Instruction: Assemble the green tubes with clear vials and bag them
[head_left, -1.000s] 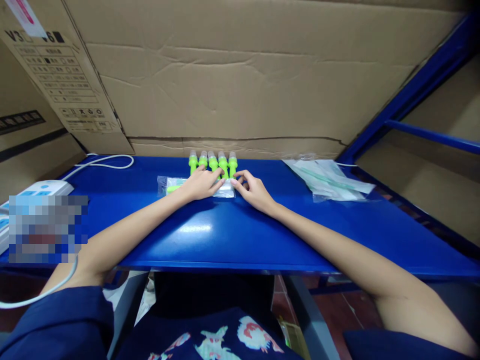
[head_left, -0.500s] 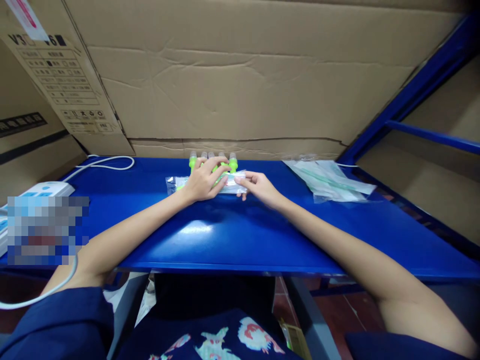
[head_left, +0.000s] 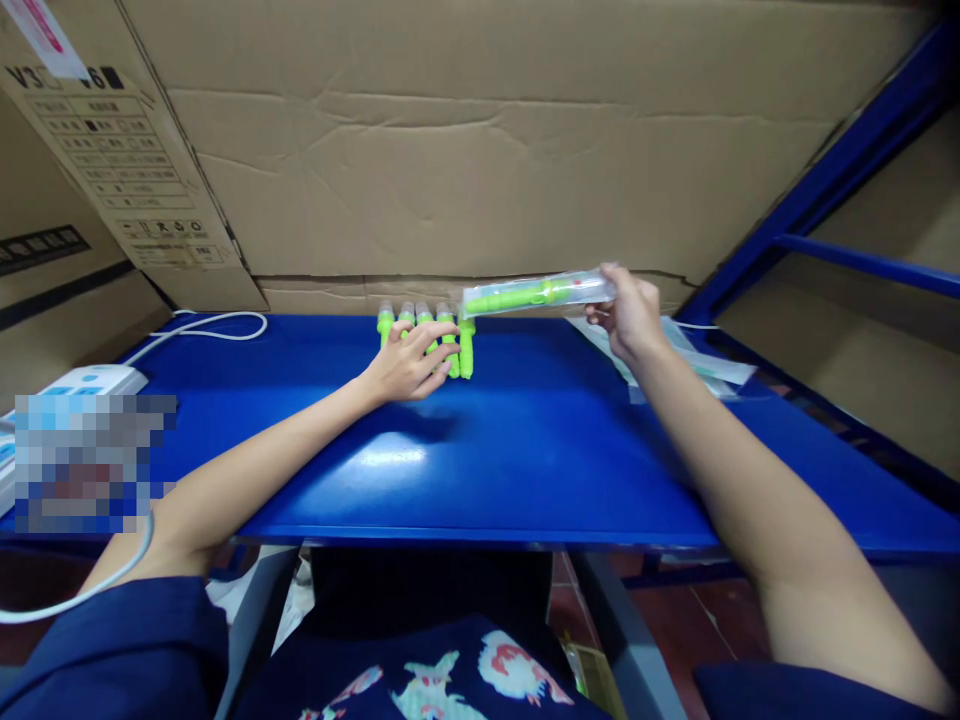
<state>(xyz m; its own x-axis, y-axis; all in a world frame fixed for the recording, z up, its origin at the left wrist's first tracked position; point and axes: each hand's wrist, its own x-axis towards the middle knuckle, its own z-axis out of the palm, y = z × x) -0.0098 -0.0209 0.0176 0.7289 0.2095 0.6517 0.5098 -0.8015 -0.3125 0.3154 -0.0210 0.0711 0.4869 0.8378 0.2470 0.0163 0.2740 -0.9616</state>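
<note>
My right hand (head_left: 630, 308) is closed on the end of a clear plastic bag (head_left: 589, 286) and holds it up off the table. Inside the bag lies a lime-green torch-shaped stick (head_left: 517, 296), tilted slightly, its far end pointing left. Several similar green sticks with clear caps stand out in a row, the rightmost green stick (head_left: 466, 350) being the least covered. Over this row my left hand (head_left: 409, 364) rests with fingers spread, hiding parts of the sticks; whether it presses on them I cannot tell.
Flat plastic bags (head_left: 716, 372) lie on the blue table (head_left: 525, 450) at the right, partly behind my right arm. A white power strip (head_left: 105, 380) with a white cable sits at the left. Cardboard (head_left: 450, 200) walls the back, and a blue metal frame (head_left: 832, 180) rises at the right.
My right hand has lifted the bagged green stick from in front of the row, up and to the right. My left hand has let go of the bag and stays over the row.
</note>
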